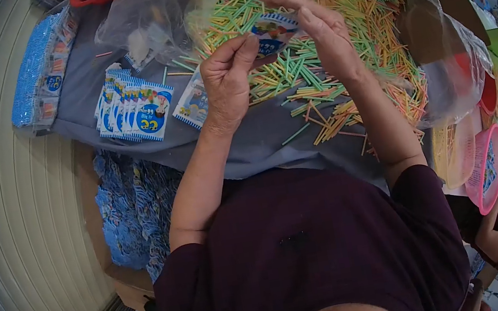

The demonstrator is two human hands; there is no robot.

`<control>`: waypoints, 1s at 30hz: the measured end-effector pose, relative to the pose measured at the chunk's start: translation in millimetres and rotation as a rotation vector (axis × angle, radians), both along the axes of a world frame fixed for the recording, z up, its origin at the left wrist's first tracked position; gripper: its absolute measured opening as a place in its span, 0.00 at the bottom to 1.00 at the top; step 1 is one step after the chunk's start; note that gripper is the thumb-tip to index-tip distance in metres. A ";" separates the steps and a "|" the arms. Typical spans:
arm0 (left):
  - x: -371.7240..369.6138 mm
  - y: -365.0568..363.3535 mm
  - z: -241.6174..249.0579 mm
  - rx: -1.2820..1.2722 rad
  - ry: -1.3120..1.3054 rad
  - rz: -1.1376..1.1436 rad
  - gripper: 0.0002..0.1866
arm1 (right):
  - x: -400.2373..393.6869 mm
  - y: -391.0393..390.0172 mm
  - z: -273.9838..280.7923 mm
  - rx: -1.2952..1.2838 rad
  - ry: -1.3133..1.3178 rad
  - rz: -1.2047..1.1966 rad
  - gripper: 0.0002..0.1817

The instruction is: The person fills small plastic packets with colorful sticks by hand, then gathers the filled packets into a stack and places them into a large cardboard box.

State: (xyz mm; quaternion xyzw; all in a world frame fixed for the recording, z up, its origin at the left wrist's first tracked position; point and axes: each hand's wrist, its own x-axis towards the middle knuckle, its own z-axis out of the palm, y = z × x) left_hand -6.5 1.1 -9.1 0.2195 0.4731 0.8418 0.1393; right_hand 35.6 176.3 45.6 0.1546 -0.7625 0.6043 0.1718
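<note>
My left hand (227, 81) pinches a small printed packet (272, 33) with a blue-and-white striped edge between thumb and fingers. Beside the packet's right end is my right hand (331, 35), its fingers stretched out over the top and its thumb close to the packet's edge. Behind and below both hands spreads a large heap of thin coloured sticks (307, 68) in green, yellow and orange. Another packet (192, 102) lies on the grey cloth (240, 140), partly covered by my left wrist. Left of it is an overlapping row of similar packets (136, 111).
A clear bag full of packets (43, 71) lies at the left edge of the cloth. Below stands a cardboard box holding many blue packets (125, 214). Crumpled clear plastic (141, 29) lies behind. At right are a pink basket (486, 173) and another person's arm (492, 228).
</note>
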 end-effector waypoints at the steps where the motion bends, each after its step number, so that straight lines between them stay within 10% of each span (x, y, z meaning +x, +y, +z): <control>1: -0.5 -3.4 0.0 0.072 -0.034 -0.026 0.10 | 1.0 -2.8 1.4 -0.004 0.002 0.006 0.29; 5: 1.1 -8.7 6.1 0.202 -0.114 -0.086 0.11 | 5.8 -10.4 4.3 -0.180 0.156 -0.090 0.23; 7: 2.3 -7.6 -1.1 0.221 -0.120 -0.081 0.10 | 11.8 -13.0 10.6 0.397 0.032 0.007 0.21; 15: 27.4 -29.7 -2.8 -0.146 0.162 0.053 0.17 | 10.2 -35.0 -13.3 0.350 0.315 -0.118 0.20; 23: 30.5 -113.4 0.9 -0.127 0.052 0.322 0.16 | 40.5 -31.5 -31.3 0.385 0.048 -0.040 0.25; 27: 9.2 -152.6 5.4 -0.329 0.102 0.512 0.19 | 36.2 25.1 -32.7 0.818 0.024 -0.335 0.24; 30: -13.5 -170.7 -8.2 -1.133 0.555 0.719 0.25 | 35.2 42.9 -42.6 1.147 -0.047 -0.403 0.25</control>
